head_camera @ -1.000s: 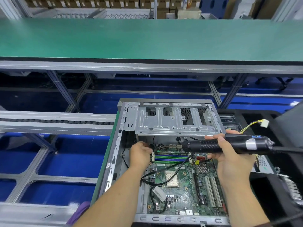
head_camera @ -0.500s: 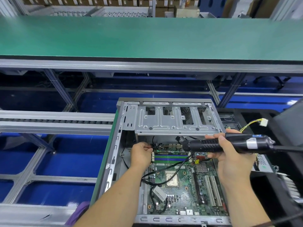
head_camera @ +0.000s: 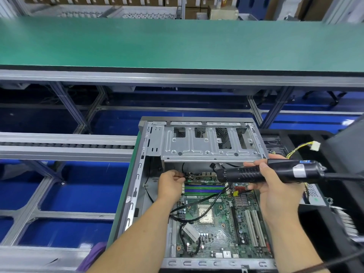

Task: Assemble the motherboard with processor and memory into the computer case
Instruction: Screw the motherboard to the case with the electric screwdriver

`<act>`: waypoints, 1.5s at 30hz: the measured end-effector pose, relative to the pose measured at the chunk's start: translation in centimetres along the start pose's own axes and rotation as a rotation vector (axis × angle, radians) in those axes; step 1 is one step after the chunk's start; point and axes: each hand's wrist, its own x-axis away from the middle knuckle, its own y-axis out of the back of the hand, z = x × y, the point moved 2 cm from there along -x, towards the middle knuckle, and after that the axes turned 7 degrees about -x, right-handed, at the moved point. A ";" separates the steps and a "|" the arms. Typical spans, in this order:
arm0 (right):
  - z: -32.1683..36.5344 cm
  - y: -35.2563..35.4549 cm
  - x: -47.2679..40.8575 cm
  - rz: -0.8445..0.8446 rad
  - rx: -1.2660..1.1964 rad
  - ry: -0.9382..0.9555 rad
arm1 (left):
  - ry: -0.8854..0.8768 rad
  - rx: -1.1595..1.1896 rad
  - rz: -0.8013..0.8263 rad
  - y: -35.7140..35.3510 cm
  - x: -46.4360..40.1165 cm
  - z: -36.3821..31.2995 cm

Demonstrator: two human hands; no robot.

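The work area is an assembly line: a green conveyor belt (head_camera: 177, 42) runs across the far side on an aluminium frame, with blue floor below and cardboard boxes (head_camera: 98, 0) stacked beyond. A roller rail (head_camera: 65, 145) runs in from the left, ending at the computer case (head_camera: 137, 184).

The case lies on its side, open face up, long axis running away from me; its drive cage (head_camera: 208, 144) is at the far end. The motherboard (head_camera: 222, 223) sits flat inside the case. Its memory slots (head_camera: 203, 189) run left to right near the far edge, and the processor (head_camera: 205, 213) is near the centre.

My left hand (head_camera: 170, 185) is inside the case at the far left corner of the board, fingers curled and pinching something small; I cannot tell what. My right hand (head_camera: 273, 192) grips the electric screwdriver (head_camera: 271, 172). The tool is held nearly horizontal over the board, long axis left to right, tip pointing left, cord leaving to the right.
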 end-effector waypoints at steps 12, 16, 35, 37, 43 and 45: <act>-0.3 0.2 -0.1 -0.003 -0.006 -0.002 | 0.018 -0.001 0.005 0.0 0.0 -0.2; -0.3 0.2 -0.1 0.001 -0.009 0.004 | 0.016 0.003 -0.018 0.0 0.0 0.0; -0.3 0.1 -0.1 0.015 0.002 0.017 | 0.023 0.061 -0.005 -0.2 -0.6 0.3; -0.2 0.1 -0.2 0.008 0.002 0.016 | 0.050 0.117 0.015 -0.5 -0.6 0.5; 0.0 0.0 -0.2 -0.004 -0.004 0.016 | 0.118 0.276 0.056 -0.8 -0.7 0.8; 0.0 0.0 -0.2 -0.003 -0.007 0.011 | 0.131 0.296 0.064 -0.8 -0.8 0.8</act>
